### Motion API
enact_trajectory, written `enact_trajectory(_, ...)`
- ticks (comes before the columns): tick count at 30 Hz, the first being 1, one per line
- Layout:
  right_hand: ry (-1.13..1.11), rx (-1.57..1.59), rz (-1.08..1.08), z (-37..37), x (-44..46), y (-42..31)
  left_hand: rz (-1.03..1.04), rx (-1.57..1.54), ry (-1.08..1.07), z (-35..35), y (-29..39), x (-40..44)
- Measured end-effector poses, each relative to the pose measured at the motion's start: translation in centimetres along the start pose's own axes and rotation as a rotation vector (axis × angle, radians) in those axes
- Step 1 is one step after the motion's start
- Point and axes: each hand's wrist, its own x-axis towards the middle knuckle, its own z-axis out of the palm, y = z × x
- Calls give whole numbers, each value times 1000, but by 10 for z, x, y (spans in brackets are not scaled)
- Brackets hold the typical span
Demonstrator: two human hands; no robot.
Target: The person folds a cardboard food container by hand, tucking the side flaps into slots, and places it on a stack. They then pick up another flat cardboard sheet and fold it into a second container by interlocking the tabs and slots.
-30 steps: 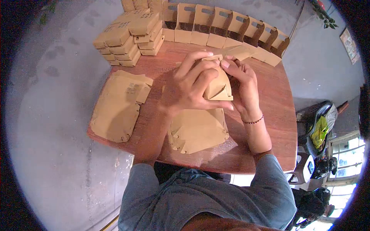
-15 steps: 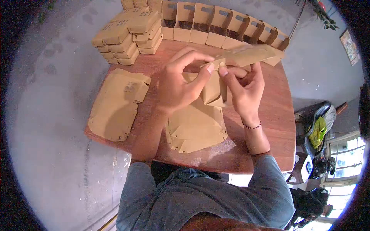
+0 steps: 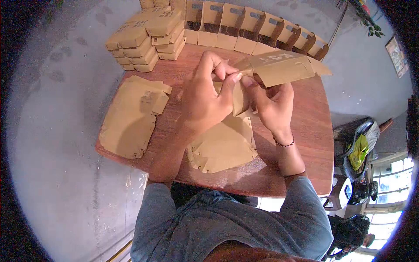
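Observation:
A partly folded brown cardboard box [image 3: 283,67] is held up over the middle of the table, its printed panel stretching to the right. My left hand [image 3: 207,94] pinches its near left edge between thumb and fingers. Close beside that pinch, my right hand [image 3: 273,102] grips the same cardboard with its thumb, the other fingers curled partly behind it. Below the hands lies a flat cardboard sheet [image 3: 224,148] with notched edges. More flat cardboard [image 3: 128,118], with printing on it, rests at the table's left side.
Stacked closed boxes [image 3: 144,35] stand at the back left of the wooden table [image 3: 305,166]. A curved row of open boxes with handle holes [image 3: 231,24] lines the back edge. Beyond the right side are a chair with a yellow bag [image 3: 360,150] and a window.
The cardboard box has turned and opened out, its printed panel now reaching right above my right hand. My left fingers have shifted from around the box to a pinch at its edge.

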Motion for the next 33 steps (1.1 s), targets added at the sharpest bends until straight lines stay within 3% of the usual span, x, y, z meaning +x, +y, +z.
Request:
enact_trajectory(4, -62, 14, 93, -1, -1, -8, -4, -41, -7, -5, 3, 2)
enact_trajectory(5, -62, -26, 53, -3, -2, 0, -4, -40, -7, -4, 1, 2)
enact_trajectory(7, -59, -66, 14, -4, -3, 3, 184, 55, 20, -2, -5, 4)
enact_trajectory(17, -22, -24, -91, -4, -5, 7, 279, 53, 25, 3, -8, 2)
enact_trajectory(22, 1, -85, -124, -8, -1, 8, 102, 15, 39, 8, 4, -3)
enact_trajectory(24, -41, 49, -5, -8, 1, -2, 108, 33, 28, 7, 4, -1)
enact_trajectory(29, -100, -45, 20, -12, 3, -1, 74, -2, 40, 4, -4, -2)
enact_trajectory(33, -114, -64, -30, -7, 2, -5, -71, -128, -9, -5, 3, 2)
